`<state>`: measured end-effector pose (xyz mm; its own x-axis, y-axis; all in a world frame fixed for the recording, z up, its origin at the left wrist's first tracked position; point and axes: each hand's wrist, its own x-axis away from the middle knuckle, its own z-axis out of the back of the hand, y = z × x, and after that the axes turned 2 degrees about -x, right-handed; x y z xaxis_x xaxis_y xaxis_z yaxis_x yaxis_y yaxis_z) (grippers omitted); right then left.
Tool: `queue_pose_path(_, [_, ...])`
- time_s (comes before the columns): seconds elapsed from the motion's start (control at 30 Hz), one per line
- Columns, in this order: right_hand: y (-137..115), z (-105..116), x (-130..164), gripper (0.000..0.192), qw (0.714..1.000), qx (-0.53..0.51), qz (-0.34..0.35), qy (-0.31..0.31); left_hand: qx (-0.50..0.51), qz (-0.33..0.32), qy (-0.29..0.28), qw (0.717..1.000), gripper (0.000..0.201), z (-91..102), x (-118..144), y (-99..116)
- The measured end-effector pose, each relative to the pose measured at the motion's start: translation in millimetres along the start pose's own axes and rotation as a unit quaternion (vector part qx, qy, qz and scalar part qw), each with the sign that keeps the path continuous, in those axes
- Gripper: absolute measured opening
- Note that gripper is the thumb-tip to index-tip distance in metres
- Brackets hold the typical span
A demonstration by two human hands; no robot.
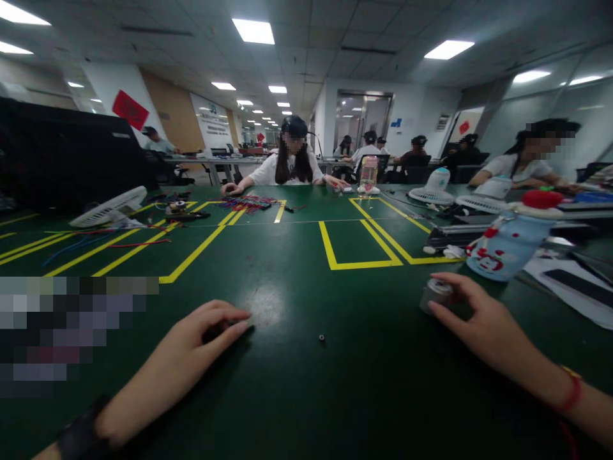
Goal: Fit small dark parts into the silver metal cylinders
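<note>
My right hand (479, 317) has its thumb and fingers around a short grey metal cylinder (435, 295), which looks like a small motor and stands upright on the green table (282, 390). On the left, my left hand (207, 333) rests at the tabletop with thumb and forefinger a little apart and nothing visible between them. A tiny dark ring-shaped part (322, 337) lies between the two hands, touched by neither. Just beyond my right hand stands a light blue bottle (510, 246) with a red top.
Yellow tape (366, 265) marks areas on the table. Loose wires (249, 203) lie at the far side, near a seated person (292, 160). A white fan (110, 207) lies at the left. White paper with a dark phone-like slab (582, 287) lies at the right.
</note>
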<state>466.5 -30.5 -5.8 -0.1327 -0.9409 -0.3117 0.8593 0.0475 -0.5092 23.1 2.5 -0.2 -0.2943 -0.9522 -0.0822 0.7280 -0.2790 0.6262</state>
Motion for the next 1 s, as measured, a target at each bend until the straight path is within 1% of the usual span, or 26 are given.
queue_pose_path(0.07, [36.7,18.6,2.7,0.061,0.997,0.049,-0.048,0.033,0.005,0.010,-0.005,1.000,0.025,4.8,3.8,-9.0])
queue_pose_path(0.13, [61.4,31.9,6.4,0.060,0.992,0.078,-0.092,0.024,0.016,0.010,-0.015,1.000,0.023,4.0,4.3,-10.2])
queue_pose_path(0.17, [67.3,35.5,8.1,0.060,0.990,0.098,-0.103,0.025,0.021,0.009,-0.021,1.000,0.023,2.3,3.5,-9.1])
queue_pose_path(0.2, [68.2,36.5,9.4,0.062,0.986,0.126,-0.098,0.041,0.024,0.008,-0.027,0.999,0.023,0.2,2.5,-7.8])
queue_pose_path(0.23, [64.0,34.8,10.5,0.065,0.982,0.158,-0.076,0.071,0.024,0.007,-0.032,0.999,0.023,-1.9,1.2,-6.6])
queue_pose_path(0.27, [54.8,30.6,11.2,0.069,0.975,0.187,-0.033,0.111,0.023,0.005,-0.034,0.999,0.023,-3.8,0.1,-5.7])
queue_pose_path(0.3, [40.9,23.8,11.7,0.071,0.968,0.207,0.025,0.142,0.021,0.003,-0.033,0.999,0.024,-5.2,-0.8,-5.1])
queue_pose_path(0.33, [22.9,14.9,12.2,0.071,0.961,0.212,0.085,0.154,0.020,0.002,-0.033,0.999,0.024,-6.1,-1.4,-5.0])
queue_pose_path(0.37, [1.9,4.0,12.7,0.067,0.961,0.199,0.139,0.135,0.018,0.001,-0.032,0.999,0.024,-6.5,-1.6,-5.0])
queue_pose_path(0.4, [-21.1,-8.3,13.2,0.061,0.963,0.173,0.185,0.095,0.015,0.001,-0.032,0.999,0.024,-6.4,-1.4,-5.3])
queue_pose_path(0.47, [-67.7,-35.0,14.2,0.048,0.966,0.108,0.234,-0.019,0.006,0.003,-0.035,0.999,0.025,-5.2,-0.2,-6.1])
queue_pose_path(0.53, [-106.5,-58.7,13.8,0.040,0.959,0.047,0.261,-0.097,-0.008,0.002,-0.039,0.999,0.026,-3.3,1.5,-7.5])
queue_pose_path(0.6, [-129.5,-72.3,10.5,0.026,0.950,0.006,0.279,-0.138,-0.017,-0.003,-0.039,0.999,0.027,-1.5,2.9,-9.3])
queue_pose_path(0.67, [-133.1,-70.2,3.7,0.019,0.949,-0.005,0.281,-0.144,-0.018,-0.007,-0.038,0.999,0.027,-0.3,3.4,-10.6])
queue_pose_path(0.7, [-127.7,-62.8,-0.7,0.019,0.952,-0.001,0.277,-0.131,-0.015,-0.007,-0.037,0.999,0.026,0.0,3.4,-10.9])
queue_pose_path(0.77, [-104.8,-37.5,-10.0,0.021,0.962,0.031,0.261,-0.079,-0.006,-0.007,-0.037,0.999,0.025,-0.2,2.8,-10.3])
queue_pose_path(0.83, [-70.6,-4.2,-17.7,0.025,0.968,0.087,0.235,0.001,0.004,-0.010,-0.039,0.999,0.023,-1.2,2.0,-8.5])
queue_pose_path(0.9, [-31.7,27.9,-21.9,0.030,0.965,0.161,0.190,0.083,0.009,-0.015,-0.041,0.999,0.022,-2.6,1.6,-6.2])
queue_pose_path(0.97, [5.2,51.3,-22.1,0.035,0.954,0.242,0.132,0.119,0.012,-0.017,-0.042,0.999,0.021,-3.7,1.6,-4.4])
queue_pose_path(1.0, [21.0,58.8,-21.1,0.037,0.950,0.273,0.097,0.117,0.013,-0.018,-0.043,0.999,0.021,-4.0,1.8,-3.8])
